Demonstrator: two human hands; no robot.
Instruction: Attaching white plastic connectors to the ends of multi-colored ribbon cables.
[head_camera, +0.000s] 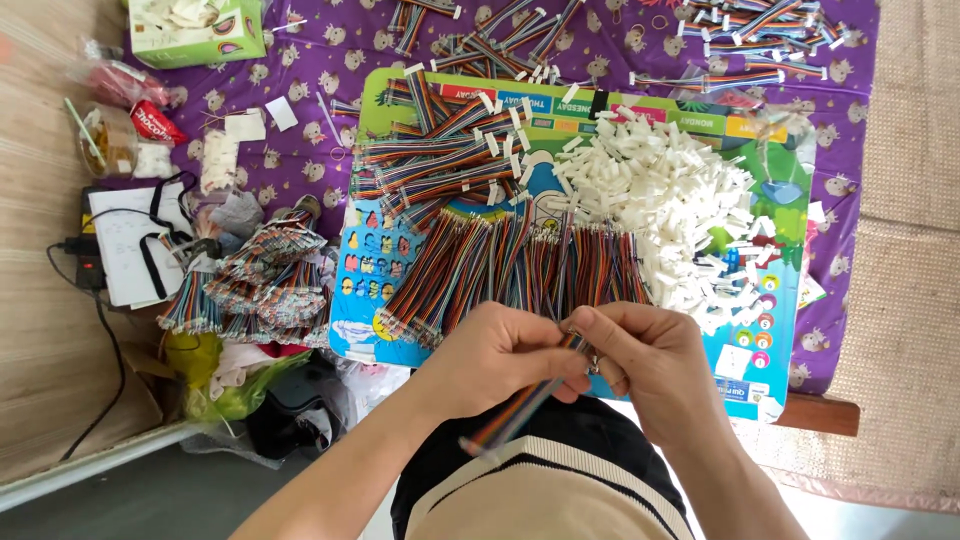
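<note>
Both hands meet low centre of frame, closed on one rainbow ribbon cable (520, 405). Left hand (500, 355) pinches it along its length, thumb on top. Right hand (645, 360) has its grip closed on the upper end of the same cable, fingertips bunched there; can't tell if a connector is already on that end. The cable runs diagonally from the fingers down-left, its free end hanging over the person's lap, above the dark garment with a cream striped hem.

Just above the hands: a row of loose ribbon cables (510, 265) fanned out side by side on a colourful printed board (775, 330), ends pointing toward the hands. Right of centre on the same board, a heap of small white plastic connectors (670, 195), touching the cable row at its upper right.

Upper centre: a stack of finished cables with white ends (445, 150), laid crosswise. More of them scattered along the top edge on the purple patterned cloth (310, 160) covering the worktop.

Centre left: bundled cables (265, 280) piled at the board's left edge. Left of that, a white notepad (125, 245) with a black cord across it. Upper left corner: a green tissue box (195, 30). Lower left: crumpled yellow-green bag (225, 385) hanging off the worktop edge.
</note>
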